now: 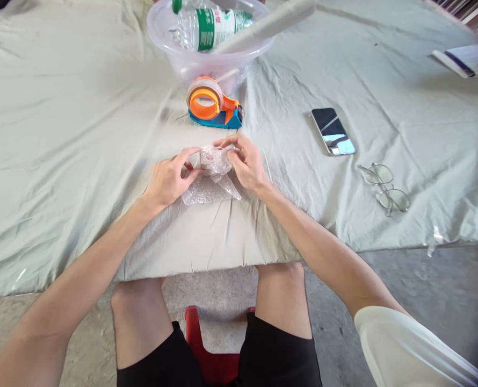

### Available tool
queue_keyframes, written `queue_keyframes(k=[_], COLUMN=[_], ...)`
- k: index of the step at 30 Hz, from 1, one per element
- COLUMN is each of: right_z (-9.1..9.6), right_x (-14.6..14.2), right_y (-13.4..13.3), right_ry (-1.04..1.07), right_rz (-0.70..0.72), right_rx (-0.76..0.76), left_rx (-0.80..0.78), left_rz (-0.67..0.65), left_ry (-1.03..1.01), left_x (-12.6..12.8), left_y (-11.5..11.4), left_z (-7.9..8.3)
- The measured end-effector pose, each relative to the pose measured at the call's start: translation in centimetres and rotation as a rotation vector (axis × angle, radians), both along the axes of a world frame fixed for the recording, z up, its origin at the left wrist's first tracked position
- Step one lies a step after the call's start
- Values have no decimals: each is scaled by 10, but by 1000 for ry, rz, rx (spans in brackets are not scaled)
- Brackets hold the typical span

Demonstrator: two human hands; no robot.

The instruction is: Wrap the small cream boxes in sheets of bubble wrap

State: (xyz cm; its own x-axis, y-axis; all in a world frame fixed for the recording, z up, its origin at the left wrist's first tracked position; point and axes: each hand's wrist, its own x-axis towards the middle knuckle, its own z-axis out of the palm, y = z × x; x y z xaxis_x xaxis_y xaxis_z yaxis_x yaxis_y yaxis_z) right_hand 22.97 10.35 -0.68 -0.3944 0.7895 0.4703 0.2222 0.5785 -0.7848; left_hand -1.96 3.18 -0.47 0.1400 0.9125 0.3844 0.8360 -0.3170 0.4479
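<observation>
In the head view a small item wrapped in clear bubble wrap lies on the cloth in front of me. The wrapped part is bunched at the top, and a loose flap spreads toward me. My left hand pinches the left side of the bundle between thumb and fingers. On the opposite side, my right hand grips the wrap with bent fingers. Through the plastic something pale with reddish marks shows, but its kind is unclear. Just beyond the hands stands an orange and blue tape dispenser with a roll of clear tape.
Behind the dispenser is a translucent plastic basin holding plastic bottles and a pale roll. To the right lie a phone and eyeglasses. A pale cloth covers the table; its near edge is above my knees.
</observation>
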Motion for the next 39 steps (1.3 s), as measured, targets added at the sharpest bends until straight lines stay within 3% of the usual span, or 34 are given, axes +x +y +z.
queue_keyframes(k=[3,6,8,13,16,18,22,24,27,30,32,34,39], right_z=[-1,3,6,7,5,4,7,10,12,9,7,5,6], right_x=[1,6,8,1,-5,-8,-8,-7,-5,-5,-4,-2,2], right_y=[1,-5,-12,-33,-41,-42,-38,-35,-31,-25,-21,-16,-9], right_ry=[74,86,51,-133,-236,-284,-319,-323,-333,-350,-391,-458,-581], right_rz=[-82,-145,-81,236,411,424,134,-37,-187,-209,-175,-105,18], right_rx=[72,293,445,715,669,612,568,548,476,413,383,348,261], left_rx=[3,51,83,41,35,106,278,359,419,425,415,365,143], left_rz=[-52,-69,-55,60,107,177,252,169,-74,-356,-456,-418,-69], left_ry=[-45,-99,-124,-237,-283,-232,-110,-64,24,91,124,124,54], left_x=[-5,-6,-5,-8,-14,-17,-16,-15,-10,-1,6,12,13], left_y=[4,6,5,9,12,12,7,3,-6,-15,-18,-17,-10], left_z=[-3,-3,-3,-8,-14,-17,-14,-11,-7,-4,-2,-1,3])
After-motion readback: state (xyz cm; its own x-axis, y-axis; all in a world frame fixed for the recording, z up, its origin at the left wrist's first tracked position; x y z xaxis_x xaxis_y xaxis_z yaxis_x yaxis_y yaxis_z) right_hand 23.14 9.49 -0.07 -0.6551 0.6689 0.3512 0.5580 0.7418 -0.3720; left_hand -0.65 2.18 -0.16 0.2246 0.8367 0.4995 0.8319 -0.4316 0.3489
